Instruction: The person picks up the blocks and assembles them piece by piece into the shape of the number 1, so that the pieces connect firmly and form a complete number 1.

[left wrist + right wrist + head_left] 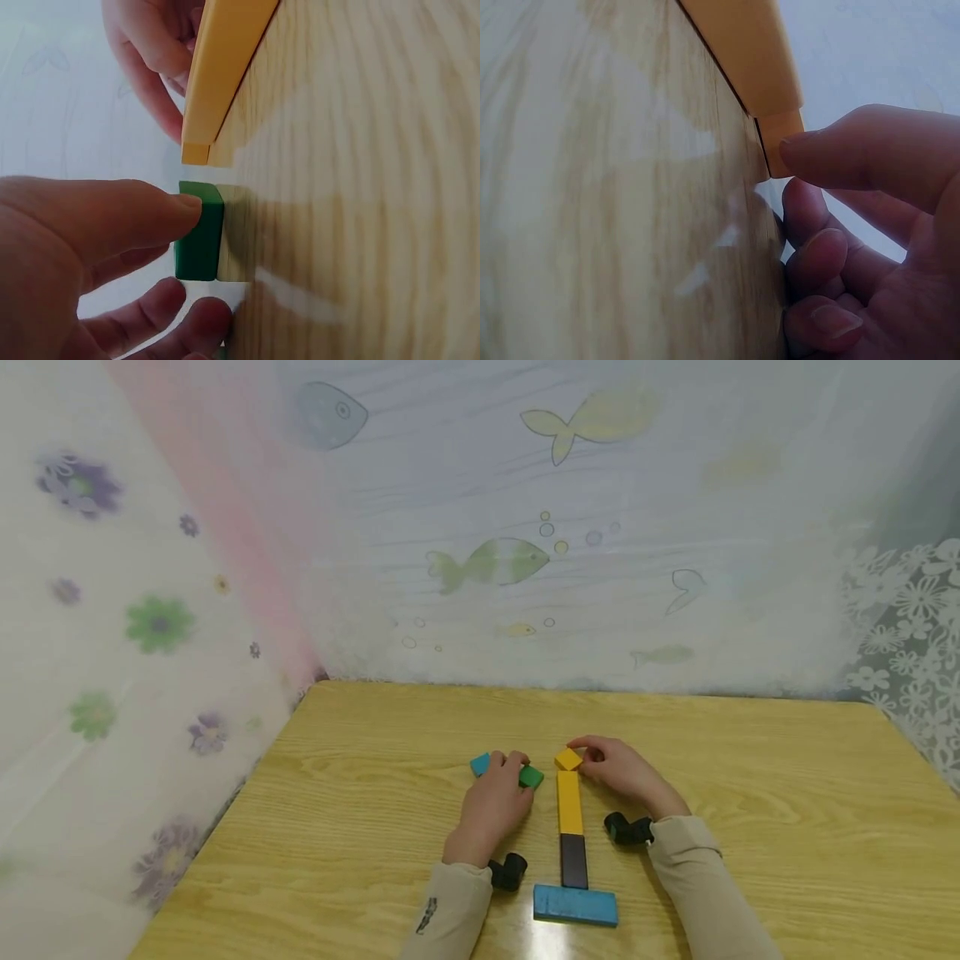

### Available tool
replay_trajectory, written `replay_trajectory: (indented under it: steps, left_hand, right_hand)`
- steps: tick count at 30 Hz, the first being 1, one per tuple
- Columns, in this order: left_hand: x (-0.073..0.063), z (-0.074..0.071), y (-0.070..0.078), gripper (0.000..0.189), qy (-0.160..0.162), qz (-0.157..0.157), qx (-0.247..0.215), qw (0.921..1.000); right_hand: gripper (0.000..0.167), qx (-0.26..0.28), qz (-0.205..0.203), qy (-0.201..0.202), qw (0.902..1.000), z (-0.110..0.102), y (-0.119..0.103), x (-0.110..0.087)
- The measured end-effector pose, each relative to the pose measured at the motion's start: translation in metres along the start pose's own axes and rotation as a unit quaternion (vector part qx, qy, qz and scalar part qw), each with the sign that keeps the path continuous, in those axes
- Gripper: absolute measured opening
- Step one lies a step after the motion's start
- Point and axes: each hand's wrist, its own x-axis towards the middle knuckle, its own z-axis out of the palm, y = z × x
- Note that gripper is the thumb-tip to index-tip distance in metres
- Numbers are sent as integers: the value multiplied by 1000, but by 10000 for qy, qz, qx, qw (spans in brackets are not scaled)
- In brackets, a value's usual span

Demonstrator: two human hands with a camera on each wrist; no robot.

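My left hand [491, 806] holds a small green block [531, 777] by its edges. The left wrist view shows the thumb on the green block [199, 240] and other fingers below it. Beside that hand's fingertips lies a blue block [480, 765], partly covered by the hand. With thumb and index finger, my right hand [618, 772] pinches a small yellow block [568, 760], turned cornerwise at the far end of a long yellow block [570, 803]. A dark brown block [574, 862] continues the row toward me, and a wide blue block [575, 906] lies crosswise at its near end.
The blocks lie on a wood-grain table [360, 827]. A curtain with fish prints [506, 562] hangs behind its far edge, and a flowered curtain [157, 623] is at the left. A black wrist device sits at each sleeve cuff [684, 837].
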Motion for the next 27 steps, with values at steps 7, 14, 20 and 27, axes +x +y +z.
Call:
replay_trajectory:
  steps: [7, 14, 20, 27]
  left_hand:
    - [1, 3, 1, 26, 55, 14, 115, 9999]
    - [3, 2, 4, 25, 51, 8, 102, 9999]
    - [1, 1, 4, 27, -67, 17, 26, 10000]
    - [1, 4, 4, 33, -3, 197, 137, 9997]
  right_hand:
    - [35, 76, -12, -79, 9999, 1, 2, 0]
    - [35, 6, 6, -43, 10000, -1, 1, 1]
    - [35, 13, -28, -79, 10000, 1, 3, 0]
    - [34, -4, 21, -27, 10000, 1, 1, 0]
